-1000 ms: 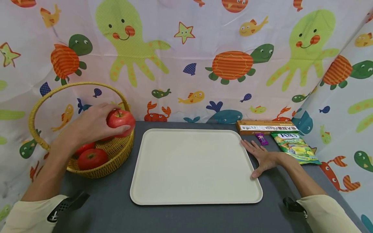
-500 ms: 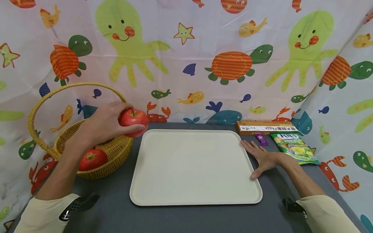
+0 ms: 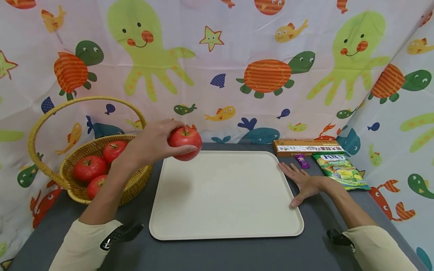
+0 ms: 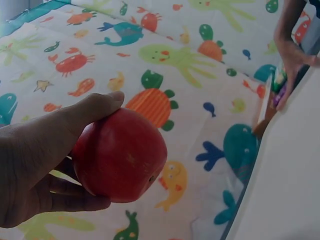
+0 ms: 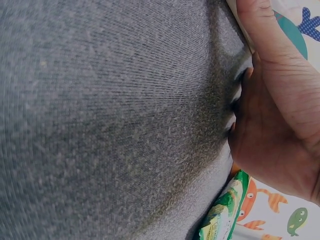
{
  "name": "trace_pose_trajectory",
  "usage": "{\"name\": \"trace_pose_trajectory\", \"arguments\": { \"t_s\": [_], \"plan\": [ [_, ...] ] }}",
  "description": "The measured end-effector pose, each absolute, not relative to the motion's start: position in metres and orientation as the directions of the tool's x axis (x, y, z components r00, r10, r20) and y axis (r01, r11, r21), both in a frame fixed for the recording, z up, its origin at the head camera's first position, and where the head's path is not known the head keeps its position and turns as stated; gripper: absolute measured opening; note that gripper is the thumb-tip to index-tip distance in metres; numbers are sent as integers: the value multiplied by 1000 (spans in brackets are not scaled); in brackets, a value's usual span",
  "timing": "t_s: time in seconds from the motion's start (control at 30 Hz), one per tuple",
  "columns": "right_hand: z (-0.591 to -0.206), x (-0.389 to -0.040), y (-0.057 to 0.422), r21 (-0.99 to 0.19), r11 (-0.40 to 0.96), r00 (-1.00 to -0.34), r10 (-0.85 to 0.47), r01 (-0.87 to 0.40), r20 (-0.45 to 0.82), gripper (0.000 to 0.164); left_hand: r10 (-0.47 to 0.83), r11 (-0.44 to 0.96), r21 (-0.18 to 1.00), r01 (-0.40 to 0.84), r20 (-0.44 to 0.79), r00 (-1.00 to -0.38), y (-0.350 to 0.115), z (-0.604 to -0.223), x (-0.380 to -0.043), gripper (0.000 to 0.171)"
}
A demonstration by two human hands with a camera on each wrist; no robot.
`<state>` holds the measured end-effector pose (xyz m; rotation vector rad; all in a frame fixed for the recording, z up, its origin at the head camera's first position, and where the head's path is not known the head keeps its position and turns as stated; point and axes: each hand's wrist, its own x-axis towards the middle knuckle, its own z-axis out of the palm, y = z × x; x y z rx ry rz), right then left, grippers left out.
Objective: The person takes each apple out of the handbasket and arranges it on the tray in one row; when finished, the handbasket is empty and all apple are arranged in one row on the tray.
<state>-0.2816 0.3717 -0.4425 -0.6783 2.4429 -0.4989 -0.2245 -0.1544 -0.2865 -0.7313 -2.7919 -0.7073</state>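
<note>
Apple point(image 3: 186, 143) in the left hand point(image 3: 152, 141), pinched between the thumb on one side and curled fingers on the other, red and round with its short stem on top. It is held up over the far left corner of a cream tray point(image 3: 227, 195), and a soft shadow falls on the tray below it. The left wrist view shows the fruit clear of the tray, against the printed sheet point(image 3: 203, 67).

On the left, a yellow woven basket point(image 3: 142, 180) with a tall hoop handle point(image 3: 32, 139) stands on the dark grey surface point(image 3: 190, 256). Three more red apples point(image 3: 89, 168) can be seen inside it, the nearest partly hidden by the left forearm.

The right hand point(image 3: 303, 184) is spread wide at the tray's right edge, thumb and fingertips at the rim; how firmly it presses, I cannot tell. Beyond it, near the tray's far right corner, lies a long brown box point(image 3: 308, 148). A small purple packet point(image 3: 302, 161) and a green snack bag point(image 3: 339, 169) lie just in front of that box. Both wrists carry black straps beside cream sleeves point(image 3: 379, 246). Behind everything, the sheet shows turtles, octopuses, crabs and fish.
</note>
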Motion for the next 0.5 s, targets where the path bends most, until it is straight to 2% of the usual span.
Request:
{"name": "trace_pose_trajectory", "arguments": {
  "t_s": [0.1,0.3,0.5],
  "plan": [
    [-449,-285,374,-478,804,-728,-557,-353,-399,147,450,740,406,536,293,-843,-140,-289,-229,66],
    [-457,-290,377,-404,847,-757,-507,-347,-412,147,481,698,433,570,306,-821,-108,-295,-235,68],
    [-453,-288,378,-468,813,-736,-545,-346,-402,148,537,618,464,635,341,-772,-72,-308,-242,68]
  ]
}}
